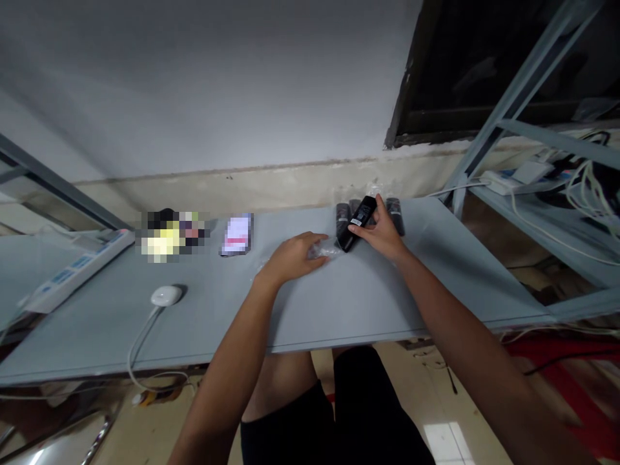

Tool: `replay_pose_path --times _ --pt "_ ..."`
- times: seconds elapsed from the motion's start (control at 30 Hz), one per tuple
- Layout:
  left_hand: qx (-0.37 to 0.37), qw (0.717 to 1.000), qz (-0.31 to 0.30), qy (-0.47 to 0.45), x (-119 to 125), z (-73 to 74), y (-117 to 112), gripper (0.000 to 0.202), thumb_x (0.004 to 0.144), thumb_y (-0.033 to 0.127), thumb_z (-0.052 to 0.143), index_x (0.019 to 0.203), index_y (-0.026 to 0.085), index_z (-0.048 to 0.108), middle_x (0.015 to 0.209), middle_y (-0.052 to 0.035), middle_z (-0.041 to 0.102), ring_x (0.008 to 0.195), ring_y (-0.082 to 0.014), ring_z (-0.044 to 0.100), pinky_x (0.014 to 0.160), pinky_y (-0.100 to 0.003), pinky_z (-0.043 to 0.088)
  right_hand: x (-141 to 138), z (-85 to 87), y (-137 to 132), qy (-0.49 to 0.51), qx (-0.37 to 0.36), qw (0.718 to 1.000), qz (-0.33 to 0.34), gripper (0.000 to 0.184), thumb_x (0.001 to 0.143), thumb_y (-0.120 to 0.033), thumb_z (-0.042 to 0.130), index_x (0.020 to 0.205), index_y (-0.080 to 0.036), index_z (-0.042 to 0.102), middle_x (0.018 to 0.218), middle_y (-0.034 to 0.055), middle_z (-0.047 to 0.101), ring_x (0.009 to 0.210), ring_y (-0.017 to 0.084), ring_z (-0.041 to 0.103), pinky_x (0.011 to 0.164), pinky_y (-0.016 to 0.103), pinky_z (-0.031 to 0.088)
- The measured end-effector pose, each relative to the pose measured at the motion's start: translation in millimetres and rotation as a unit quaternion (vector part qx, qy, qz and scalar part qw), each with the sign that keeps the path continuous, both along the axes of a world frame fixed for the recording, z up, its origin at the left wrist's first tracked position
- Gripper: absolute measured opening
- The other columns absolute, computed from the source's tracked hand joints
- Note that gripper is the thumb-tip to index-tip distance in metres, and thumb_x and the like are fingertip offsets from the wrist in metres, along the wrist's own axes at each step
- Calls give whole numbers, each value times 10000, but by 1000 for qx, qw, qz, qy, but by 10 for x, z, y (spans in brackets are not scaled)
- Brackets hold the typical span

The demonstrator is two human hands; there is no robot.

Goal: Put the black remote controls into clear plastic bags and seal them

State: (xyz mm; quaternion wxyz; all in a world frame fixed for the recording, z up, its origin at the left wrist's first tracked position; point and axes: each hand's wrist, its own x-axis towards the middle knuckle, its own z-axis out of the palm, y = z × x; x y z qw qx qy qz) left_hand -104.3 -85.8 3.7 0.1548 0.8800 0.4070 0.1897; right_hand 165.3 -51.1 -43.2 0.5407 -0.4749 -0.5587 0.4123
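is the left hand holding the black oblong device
No, the right hand holds the black oblong white-labelled device, apart from the left hand.

The device (359, 218) was black and bore a white label (356, 221) with dark print. The packs (395, 217) behind were dark grey. The desk (339, 303) was pale blue-grey, the plug (166, 296) white, the power strip (80, 268) white with blue patches, the wall (242, 77) greyish white above a cream band (290, 185), the shorts (372, 407) black.

I can read nothing: the white label (356, 221) on the black device (359, 215) near the bench's (339, 310) back edge is too small.
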Motion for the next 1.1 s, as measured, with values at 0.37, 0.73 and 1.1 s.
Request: replay_pose_path --times 0.37,0.73,1.1 --pt "79 995 66 13 251 -53 -53 546 923 321 704 1443 221 572 1356 -128 637 1207 -320 649 998 -453 558 -343 -124 -2 62 17 998 -8 1565 683 -445 944 1640 -296 -286 1616 196 420 1139 313 711 968 456 640" --pt "-29 991 -10 -128 192 -8 -51 504 967 460 659 1405 213 629 1337 -111 702 1177 -273 675 973 -402 557 -214 -132 21 50 -20 998 38 1337 705 -341 915 1704 -284 28 1238 116 708 973 262 727 956 484 617" --pt "-150 959 95 -223 170 -107 111 387 948 452 615 1139 165 792 1058 -79 801 907 -210 697 846 -333 514 -184 -2 -76 86 -42 985 141 898 742 -349 897 1534 -287 480 996 31 755 913 219 729 1014 479 572"
